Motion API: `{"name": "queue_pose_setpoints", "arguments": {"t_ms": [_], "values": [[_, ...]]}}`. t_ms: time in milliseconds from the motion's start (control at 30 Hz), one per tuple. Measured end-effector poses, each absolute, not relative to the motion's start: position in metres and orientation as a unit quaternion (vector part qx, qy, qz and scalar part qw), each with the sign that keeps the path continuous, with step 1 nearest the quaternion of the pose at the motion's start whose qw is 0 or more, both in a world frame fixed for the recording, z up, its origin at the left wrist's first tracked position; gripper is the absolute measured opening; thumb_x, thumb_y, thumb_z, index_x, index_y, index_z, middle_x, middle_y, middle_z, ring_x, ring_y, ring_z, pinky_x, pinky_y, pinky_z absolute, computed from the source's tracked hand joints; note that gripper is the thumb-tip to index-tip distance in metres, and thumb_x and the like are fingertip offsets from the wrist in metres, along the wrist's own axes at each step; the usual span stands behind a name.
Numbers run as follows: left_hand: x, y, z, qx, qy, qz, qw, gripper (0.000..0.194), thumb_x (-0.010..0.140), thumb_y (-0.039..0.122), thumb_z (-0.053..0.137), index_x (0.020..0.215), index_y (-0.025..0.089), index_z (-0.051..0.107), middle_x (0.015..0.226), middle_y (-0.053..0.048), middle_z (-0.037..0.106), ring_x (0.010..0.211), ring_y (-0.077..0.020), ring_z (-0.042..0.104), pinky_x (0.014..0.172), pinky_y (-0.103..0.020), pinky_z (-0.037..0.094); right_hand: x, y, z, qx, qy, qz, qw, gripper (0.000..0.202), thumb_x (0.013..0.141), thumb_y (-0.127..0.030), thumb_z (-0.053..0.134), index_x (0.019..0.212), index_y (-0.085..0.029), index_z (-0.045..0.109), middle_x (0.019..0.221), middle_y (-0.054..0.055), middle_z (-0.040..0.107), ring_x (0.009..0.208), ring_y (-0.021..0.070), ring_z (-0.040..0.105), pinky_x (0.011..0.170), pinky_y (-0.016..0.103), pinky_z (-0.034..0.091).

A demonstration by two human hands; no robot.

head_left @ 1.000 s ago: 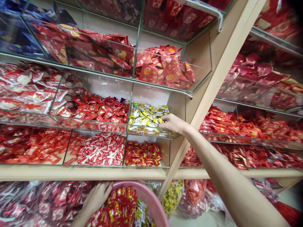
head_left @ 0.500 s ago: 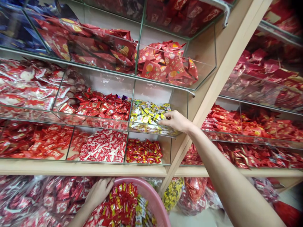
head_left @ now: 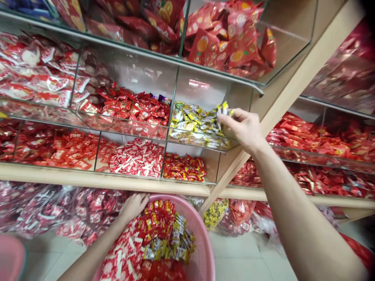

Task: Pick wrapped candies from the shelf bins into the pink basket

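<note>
My right hand (head_left: 241,127) is raised at the right end of a glass-fronted bin, its fingers closed on yellow-and-white wrapped candies (head_left: 223,108). More candies of that kind (head_left: 191,119) lie in the bin just left of it. Below, a pink basket (head_left: 205,238) holds red-and-yellow candies (head_left: 156,218), yellow-and-silver ones (head_left: 178,234) and red-and-white ones (head_left: 124,249) in separate heaps. My left hand (head_left: 134,207) rests at the basket's upper left rim, its fingers curled over the edge; whether they grip it is hard to see.
Glass bins of red packets (head_left: 137,111) fill the shelves on both sides. A slanted wooden post (head_left: 281,97) stands behind my right forearm. Clear bags of candy (head_left: 96,207) lie under the wooden shelf edge (head_left: 117,179). Another pink basket (head_left: 10,257) shows at the lower left.
My right hand has lifted from the bin's candies and now holds some above them. The view has shifted lower and closer, showing more of the basket and the floor.
</note>
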State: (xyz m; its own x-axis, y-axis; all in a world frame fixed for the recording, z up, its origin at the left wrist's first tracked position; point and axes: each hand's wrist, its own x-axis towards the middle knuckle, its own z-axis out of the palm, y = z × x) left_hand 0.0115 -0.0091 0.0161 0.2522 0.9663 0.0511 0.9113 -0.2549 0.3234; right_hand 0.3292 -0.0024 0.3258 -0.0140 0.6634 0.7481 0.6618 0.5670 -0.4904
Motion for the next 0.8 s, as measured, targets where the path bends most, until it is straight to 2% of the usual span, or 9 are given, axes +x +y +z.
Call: {"name": "queue_pose_setpoints", "arguments": {"t_ms": [133,233,300,400,467,567,667,800], "values": [[0.013,-0.009,0.016,0.782,0.602,0.107,0.119,0.046,0.091,0.043,0.024,0.103,0.022,0.063,0.097,-0.009,0.067,0.09,-0.0238,0.062,0.078,-0.03,0.043,0.324,-0.045,0.315,-0.45,-0.705,0.035,0.548,0.016,0.076,-0.036,0.061,0.077,-0.02,0.063,0.073,-0.001,0.052,0.063,0.0108,0.046,0.059,0.027,0.036],[0.012,-0.008,0.015,0.784,0.601,0.102,0.121,0.048,0.091,0.044,0.022,0.104,0.021,0.062,0.098,-0.01,0.067,0.092,-0.024,0.062,0.078,-0.03,0.043,0.31,-0.078,0.287,-0.448,-0.736,0.084,0.5,0.011,0.077,-0.033,0.061,0.08,-0.023,0.062,0.081,0.0,0.055,0.074,0.0134,0.05,0.066,0.028,0.039],[0.013,-0.008,0.015,0.783,0.602,0.098,0.121,0.049,0.091,0.045,0.022,0.104,0.021,0.062,0.096,-0.01,0.067,0.091,-0.0238,0.062,0.078,-0.029,0.043,0.298,-0.091,0.253,-0.455,-0.768,0.155,0.424,0.012,0.079,-0.033,0.058,0.082,-0.022,0.062,0.085,0.002,0.055,0.079,0.0148,0.051,0.068,0.028,0.04],[0.014,-0.009,0.016,0.781,0.606,0.091,0.121,0.051,0.091,0.046,0.021,0.101,0.02,0.064,0.092,-0.01,0.068,0.088,-0.0227,0.063,0.076,-0.029,0.043,0.284,-0.097,0.185,-0.471,-0.8,0.248,0.277,0.017,0.082,-0.034,0.053,0.079,-0.019,0.061,0.084,0.003,0.054,0.074,0.0143,0.05,0.062,0.026,0.04],[0.014,-0.01,0.017,0.78,0.607,0.089,0.121,0.051,0.091,0.046,0.021,0.1,0.021,0.064,0.091,-0.009,0.068,0.086,-0.022,0.063,0.075,-0.028,0.043,0.279,-0.098,0.14,-0.485,-0.812,0.26,0.195,0.019,0.081,-0.033,0.053,0.075,-0.017,0.061,0.08,0.003,0.054,0.07,0.0141,0.05,0.061,0.026,0.039],[0.015,-0.011,0.019,0.778,0.611,0.088,0.12,0.051,0.09,0.046,0.021,0.098,0.02,0.064,0.09,-0.01,0.068,0.085,-0.0218,0.063,0.074,-0.028,0.043,0.28,-0.101,0.09,-0.512,-0.82,0.239,0.087,0.013,0.077,-0.028,0.057,0.072,-0.016,0.06,0.085,0.005,0.057,0.077,0.0159,0.054,0.067,0.026,0.04],[0.015,-0.012,0.019,0.776,0.613,0.087,0.121,0.051,0.09,0.046,0.022,0.096,0.019,0.064,0.088,-0.01,0.068,0.084,-0.0225,0.063,0.074,-0.028,0.043,0.282,-0.107,0.072,-0.577,-0.793,0.195,0.01,0.009,0.074,-0.022,0.057,0.074,-0.013,0.061,0.09,0.009,0.058,0.082,0.0178,0.057,0.069,0.026,0.04],[0.015,-0.012,0.019,0.774,0.615,0.088,0.124,0.05,0.09,0.045,0.022,0.097,0.019,0.064,0.089,-0.01,0.068,0.084,-0.0222,0.063,0.075,-0.028,0.043,0.279,-0.109,0.078,-0.649,-0.742,0.156,-0.058,0.013,0.074,-0.019,0.053,0.082,-0.012,0.062,0.092,0.013,0.061,0.08,0.0207,0.06,0.063,0.027,0.04]]}}
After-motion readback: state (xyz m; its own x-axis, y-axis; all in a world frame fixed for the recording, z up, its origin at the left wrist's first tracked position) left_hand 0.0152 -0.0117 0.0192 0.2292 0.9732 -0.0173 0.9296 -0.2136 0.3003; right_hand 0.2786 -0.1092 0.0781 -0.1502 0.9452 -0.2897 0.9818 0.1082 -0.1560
